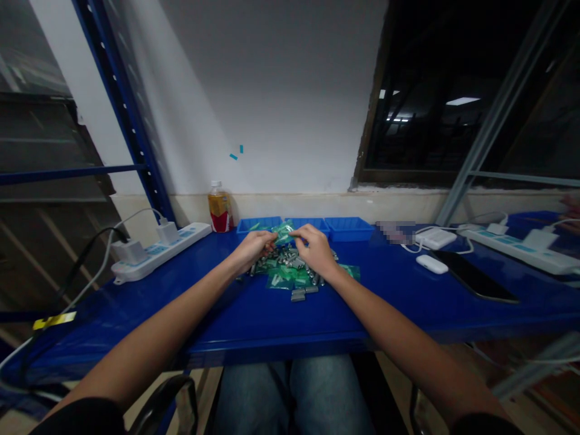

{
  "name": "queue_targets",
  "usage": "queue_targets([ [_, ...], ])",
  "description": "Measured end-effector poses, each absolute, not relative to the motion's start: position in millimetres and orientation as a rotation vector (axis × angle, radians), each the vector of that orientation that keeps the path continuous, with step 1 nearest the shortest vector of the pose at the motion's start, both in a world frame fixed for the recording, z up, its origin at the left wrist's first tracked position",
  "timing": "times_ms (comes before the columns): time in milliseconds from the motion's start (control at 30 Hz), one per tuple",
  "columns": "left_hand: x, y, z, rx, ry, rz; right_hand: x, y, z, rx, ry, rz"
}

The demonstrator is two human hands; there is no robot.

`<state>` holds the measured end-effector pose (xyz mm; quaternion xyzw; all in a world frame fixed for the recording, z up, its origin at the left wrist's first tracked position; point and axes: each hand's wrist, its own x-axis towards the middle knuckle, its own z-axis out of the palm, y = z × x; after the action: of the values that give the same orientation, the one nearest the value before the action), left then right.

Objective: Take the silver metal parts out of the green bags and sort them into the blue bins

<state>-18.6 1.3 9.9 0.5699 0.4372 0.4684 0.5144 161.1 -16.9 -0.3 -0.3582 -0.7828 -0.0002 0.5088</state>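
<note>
A small green-tinted clear plastic bag (284, 232) is stretched between my two hands above the table. My left hand (255, 248) pinches its left edge, and my right hand (314, 246) grips the right edge between thumb and fingers. Whether anything lies inside this bag I cannot make out. Below my hands is a heap of small silvery metal cylinders (290, 258), mixed with more green plastic bags (281, 280). A few cylinders (299, 295) lie apart at the near side of the heap.
Blue trays (350, 229) line the wall behind the heap. A drink bottle (220, 208) and a power strip (158, 254) stand at left. To the right lie a phone (473, 275), a white case (432, 264), a charger (435, 238) and another power strip (521, 249).
</note>
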Motion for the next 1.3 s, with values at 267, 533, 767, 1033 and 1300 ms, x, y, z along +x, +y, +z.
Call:
queue_targets([
  [267,-50.3,45.5,28.8,1.287,1.293,1.291,164.2,-13.2,1.1,-0.902,-1.788,-0.040],
  [533,-53.1,24.6,6.5,2.506,1.619,0.701,173.0,-11.7,7.1,-0.999,-1.756,0.038],
  [767,-55.8,12.9,18.3,2.717,1.399,0.393,175.8,-2.8,0.1,-1.016,-1.846,0.053],
  [1033,-68.3,7.2,26.4,2.547,1.316,0.174,173.9,-2.8,-5.0,-1.098,-1.961,0.100],
  [1300,-61.8,3.0,36.1,2.449,1.206,0.557,166.1,-11.6,-5.6,-1.001,-2.085,0.103],
])
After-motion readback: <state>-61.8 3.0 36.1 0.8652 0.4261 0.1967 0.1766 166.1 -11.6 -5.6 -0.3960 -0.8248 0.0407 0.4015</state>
